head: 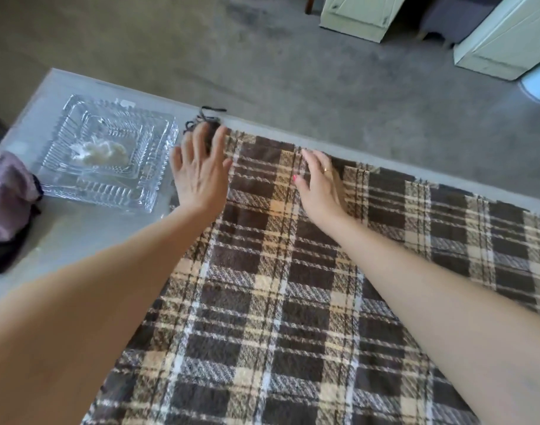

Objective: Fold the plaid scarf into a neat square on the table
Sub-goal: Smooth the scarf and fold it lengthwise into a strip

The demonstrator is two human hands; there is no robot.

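The plaid scarf (pixel 293 286), brown with cream and white stripes, lies spread flat over the right part of the grey table (pixel 78 240). Its far edge runs close along the table's far edge, and dark fringe threads stick out at the far left corner. My left hand (pixel 198 170) lies flat and open on that far left corner, fingers spread, partly over the fringe. My right hand (pixel 319 182) rests flat and open on the scarf near the far edge, a little to the right, with a ring on one finger. Neither hand grips the fabric.
A clear plastic clamshell box (pixel 109 154) with something white inside sits on the table left of the scarf. A pinkish-purple cloth bundle (pixel 8 191) lies at the left edge. Beyond the table are grey carpet and white furniture (pixel 504 41).
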